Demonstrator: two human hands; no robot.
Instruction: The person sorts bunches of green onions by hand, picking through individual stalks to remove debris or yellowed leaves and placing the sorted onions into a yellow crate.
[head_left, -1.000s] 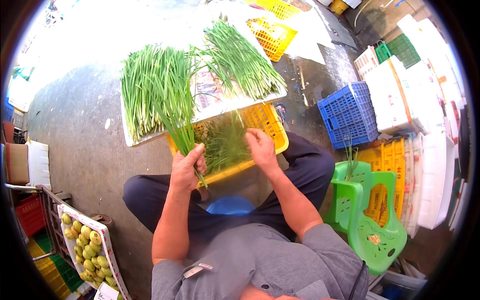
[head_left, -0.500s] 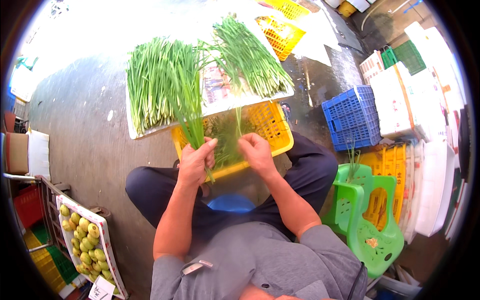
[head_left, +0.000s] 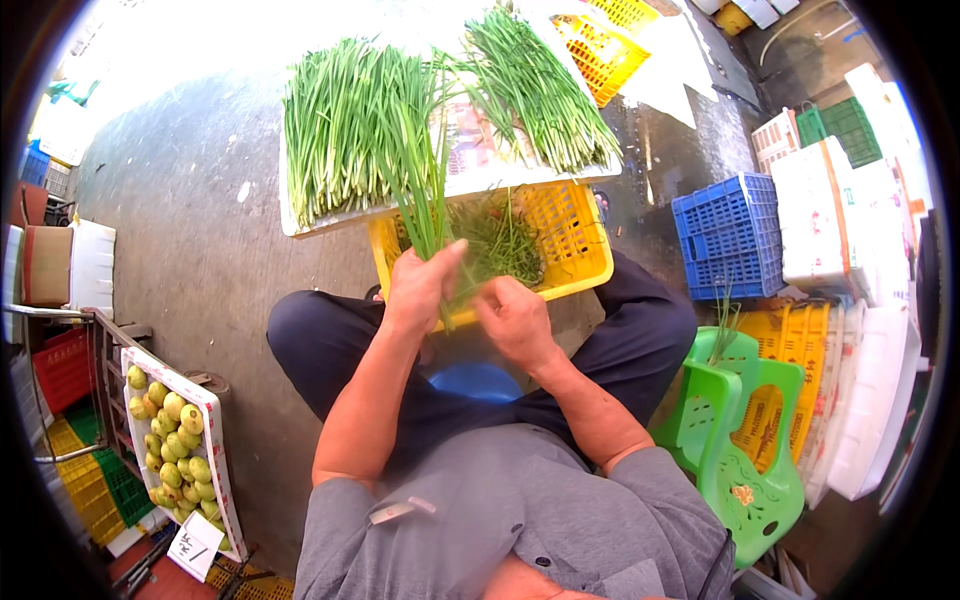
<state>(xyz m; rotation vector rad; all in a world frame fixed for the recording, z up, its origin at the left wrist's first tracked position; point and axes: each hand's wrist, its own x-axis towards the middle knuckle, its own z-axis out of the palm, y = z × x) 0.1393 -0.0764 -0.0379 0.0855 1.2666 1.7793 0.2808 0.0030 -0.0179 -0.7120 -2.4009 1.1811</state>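
Above your left hand (head_left: 425,290), clenched around the chive bunch (head_left: 425,205), stalks point away, your right hand (head_left: 515,320) pinching beside.

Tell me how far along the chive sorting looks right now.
Done: two piles of green stalks lie on the white board. In hand: the left hand has a grip on a bunch while the right hand picks at its base. Left: loose trimmings in the yellow crate; the remaining amount is unclear.

One head-worn fisheye view looks steeply down, close over the lap; its rim bends, probably distorting distances.
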